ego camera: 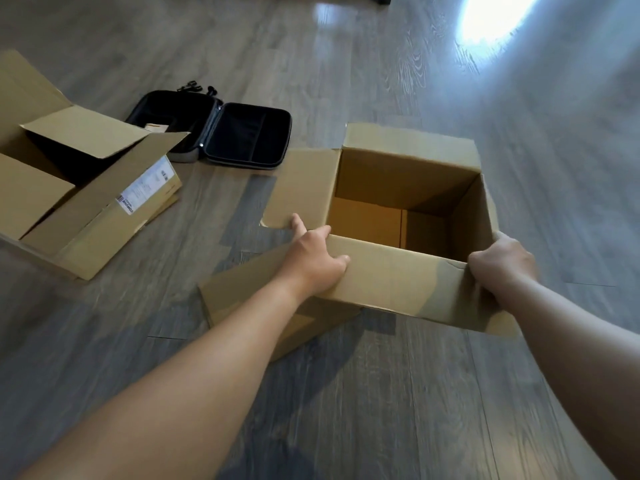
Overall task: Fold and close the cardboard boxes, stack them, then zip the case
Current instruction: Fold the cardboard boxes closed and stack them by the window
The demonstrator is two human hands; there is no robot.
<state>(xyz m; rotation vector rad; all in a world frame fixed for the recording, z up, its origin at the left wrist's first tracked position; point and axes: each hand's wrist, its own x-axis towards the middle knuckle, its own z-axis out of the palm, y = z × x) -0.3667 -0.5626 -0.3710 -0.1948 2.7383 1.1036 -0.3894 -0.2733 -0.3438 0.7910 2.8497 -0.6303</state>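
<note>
An open cardboard box (391, 282) stands on the floor in front of me, empty inside, its flaps spread outward. My left hand (317, 258) grips the near flap at its left end, fingers curled over the edge. My right hand (502, 265) grips the near right corner of the same box. A second, larger cardboard box (86, 216) with a white label sits at the left, its flaps partly folded in. Behind it lies a black case (249, 136), unzipped and spread open flat.
Grey wood-plank floor (346, 393) all around. A bright glare patch (495, 15) lies on the floor at the far right. Black strap clips (190, 87) lie just behind the case.
</note>
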